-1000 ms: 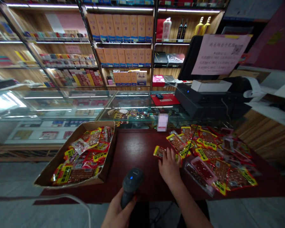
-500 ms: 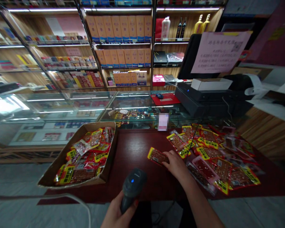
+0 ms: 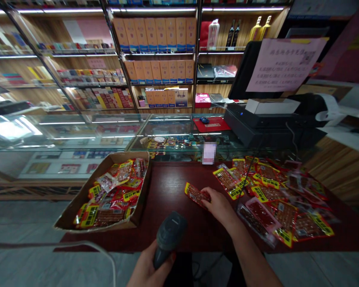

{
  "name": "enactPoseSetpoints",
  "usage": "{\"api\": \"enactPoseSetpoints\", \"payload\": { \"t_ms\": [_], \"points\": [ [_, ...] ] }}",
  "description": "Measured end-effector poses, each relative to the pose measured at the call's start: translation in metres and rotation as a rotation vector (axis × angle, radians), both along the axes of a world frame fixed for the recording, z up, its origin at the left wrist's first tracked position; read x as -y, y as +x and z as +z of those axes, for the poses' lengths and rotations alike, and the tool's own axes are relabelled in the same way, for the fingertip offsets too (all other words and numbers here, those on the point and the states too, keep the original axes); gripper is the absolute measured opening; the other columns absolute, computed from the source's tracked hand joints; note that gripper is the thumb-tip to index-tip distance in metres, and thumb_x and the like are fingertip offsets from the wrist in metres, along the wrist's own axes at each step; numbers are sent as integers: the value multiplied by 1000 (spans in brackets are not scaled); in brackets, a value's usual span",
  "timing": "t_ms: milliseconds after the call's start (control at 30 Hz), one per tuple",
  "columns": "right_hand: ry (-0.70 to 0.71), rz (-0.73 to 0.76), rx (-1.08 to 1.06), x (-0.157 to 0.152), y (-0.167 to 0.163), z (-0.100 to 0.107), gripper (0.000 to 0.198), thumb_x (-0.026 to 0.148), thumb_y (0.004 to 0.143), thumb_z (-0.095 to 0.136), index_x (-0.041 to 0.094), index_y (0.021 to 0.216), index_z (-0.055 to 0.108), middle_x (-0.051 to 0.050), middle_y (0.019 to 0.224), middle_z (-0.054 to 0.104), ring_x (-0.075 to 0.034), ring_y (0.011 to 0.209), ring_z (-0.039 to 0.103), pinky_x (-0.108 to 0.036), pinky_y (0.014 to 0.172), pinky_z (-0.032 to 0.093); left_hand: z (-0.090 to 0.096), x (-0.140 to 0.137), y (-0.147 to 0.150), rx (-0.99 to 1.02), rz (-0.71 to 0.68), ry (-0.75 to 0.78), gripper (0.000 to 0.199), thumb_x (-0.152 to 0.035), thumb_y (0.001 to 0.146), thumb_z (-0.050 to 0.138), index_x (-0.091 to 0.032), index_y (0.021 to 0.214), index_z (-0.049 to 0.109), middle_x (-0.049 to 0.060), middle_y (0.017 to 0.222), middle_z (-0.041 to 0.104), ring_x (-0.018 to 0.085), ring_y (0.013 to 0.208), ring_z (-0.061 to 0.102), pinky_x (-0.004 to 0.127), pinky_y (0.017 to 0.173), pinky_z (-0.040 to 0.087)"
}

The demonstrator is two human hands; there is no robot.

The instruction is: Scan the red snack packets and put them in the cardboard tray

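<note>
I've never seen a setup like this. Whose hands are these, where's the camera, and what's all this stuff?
There is no robot machine here: these are a person's own bare hands, seen from a camera worn on their head, looking forward and down. The left hand holds a dark grey plastic handheld scanner. The right hand holds a flat red-and-yellow plastic food packet. On the dark red wooden table, a brown open cardboard box full of similar packets sits on the left, and a loose pile of packets lies on the right. Behind stands a glass display counter.
</note>
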State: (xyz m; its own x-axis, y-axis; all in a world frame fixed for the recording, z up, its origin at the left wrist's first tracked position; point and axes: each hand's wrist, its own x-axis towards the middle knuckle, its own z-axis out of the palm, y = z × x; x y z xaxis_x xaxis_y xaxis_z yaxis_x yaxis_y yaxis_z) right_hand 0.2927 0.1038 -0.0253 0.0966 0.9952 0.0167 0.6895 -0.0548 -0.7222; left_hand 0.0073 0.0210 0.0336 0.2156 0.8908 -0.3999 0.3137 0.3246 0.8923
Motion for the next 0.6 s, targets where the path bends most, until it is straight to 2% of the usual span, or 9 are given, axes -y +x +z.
{"api": "enactPoseSetpoints", "payload": {
  "t_ms": [100, 233, 333, 400, 433, 500, 567, 600],
  "points": [
    [13, 25, -192, -17, -18, 13, 27, 19, 80, 68, 25, 107, 67, -3, 106, 75, -21, 97, 71, -32, 86, 53, -6, -2, -3, 18, 44, -6, 46, -58, 77, 71, -16, 95, 69, -8, 52, 47, 10, 43, 39, 20, 41, 32],
    [62, 136, -552, -69, -84, 41, 36, 21, 78, 73, 22, 113, 66, -5, 112, 74, -20, 100, 70, -33, 91, 55, -12, -3, -7, -3, 62, -1, 50, -64, 77, 68, -16, 93, 65, -10, 50, 41, 10, 40, 39, 20, 39, 31],
    [47, 225, -720, -108, -139, 60, 57, 30, 80, 75, 22, 133, 56, -10, 125, 70, -21, 107, 69, -36, 95, 54, -11, 0, -8, -15, 83, 35, 53, -66, 77, 67, -16, 95, 66, -7, 54, 48, 11, 43, 42, 20, 41, 34],
    [33, 279, -750, -121, -155, 63, 67, 36, 81, 75, 24, 142, 50, -13, 135, 64, -23, 113, 68, -38, 96, 54, -9, 2, -8, -14, 101, 47, 53, -64, 76, 70, -15, 96, 68, -4, 60, 57, 12, 50, 47, 21, 47, 39],
    [39, 291, -727, -122, -153, 62, 67, 38, 82, 74, 25, 143, 49, -13, 138, 62, -24, 116, 67, -39, 97, 53, -9, 3, -8, -13, 109, 48, 53, -63, 76, 71, -14, 97, 69, -3, 62, 59, 13, 53, 49, 21, 50, 41],
    [74, 230, -543, -116, -129, 52, 55, 36, 87, 68, 27, 139, 54, -10, 140, 61, -22, 121, 63, -38, 102, 50, -9, 3, -9, -7, 119, 38, 53, -61, 74, 74, -14, 97, 70, -3, 60, 58, 13, 53, 48, 22, 51, 41],
    [98, 63, -249, -101, -83, 38, 43, 29, 91, 60, 25, 134, 58, -8, 138, 63, -21, 128, 58, -39, 111, 43, -12, 1, -9, 3, 118, 26, 53, -62, 74, 74, -14, 97, 71, -6, 54, 53, 12, 48, 44, 22, 46, 36],
    [84, -41, -149, -91, -57, 31, 42, 24, 91, 58, 21, 133, 59, -13, 139, 60, -25, 133, 52, -43, 115, 37, -15, 0, -9, 8, 116, 24, 54, -63, 74, 74, -15, 97, 71, -7, 53, 52, 12, 46, 42, 21, 44, 35]
  ]
}}
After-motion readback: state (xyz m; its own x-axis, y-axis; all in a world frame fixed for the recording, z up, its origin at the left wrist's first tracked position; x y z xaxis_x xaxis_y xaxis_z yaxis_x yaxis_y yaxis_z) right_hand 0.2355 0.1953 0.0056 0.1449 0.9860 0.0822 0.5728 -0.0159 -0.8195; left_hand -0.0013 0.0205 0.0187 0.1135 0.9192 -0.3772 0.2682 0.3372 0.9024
